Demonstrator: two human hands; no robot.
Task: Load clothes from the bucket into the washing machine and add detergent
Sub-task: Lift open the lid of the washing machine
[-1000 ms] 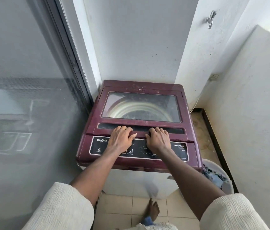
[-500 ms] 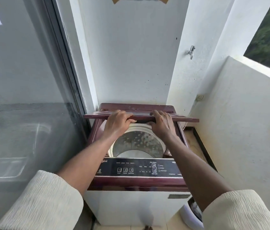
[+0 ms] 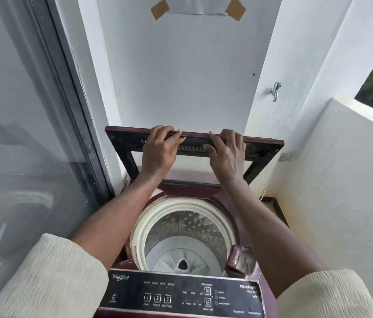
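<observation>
— While both arms reach forward over the washing machine point(image 3: 181, 292), where do the hands sit?

— Both are on the raised lid point(image 3: 194, 143). The left hand point(image 3: 158, 152) has its fingers curled over the lid's top edge and its thumb on the underside, so it is clamped on the lid. The right hand point(image 3: 228, 154), just beside it to the right, grips the same edge, thumb stretched toward the left hand along the ribbed handle strip.

— How does the lid stand?

— Tilted up and back toward the white wall point(image 3: 181, 76) beyond the hands, maroon frame with a clear pane.

— And beneath the hands?

— Under the wrists lies the open drum point(image 3: 185, 235): a cream ring around a steel tub with a pale agitator plate at the bottom. No clothes show in it. Nearer than the forearms, between the cream sleeves point(image 3: 50, 278), runs the black control panel point(image 3: 181, 294) marked Whirlpool.

— Anything beside them?

— A glass door point(image 3: 20, 134) left of the left arm; a metal tap point(image 3: 275, 90) on the wall up and right of the right hand. The bucket is out of view.
</observation>
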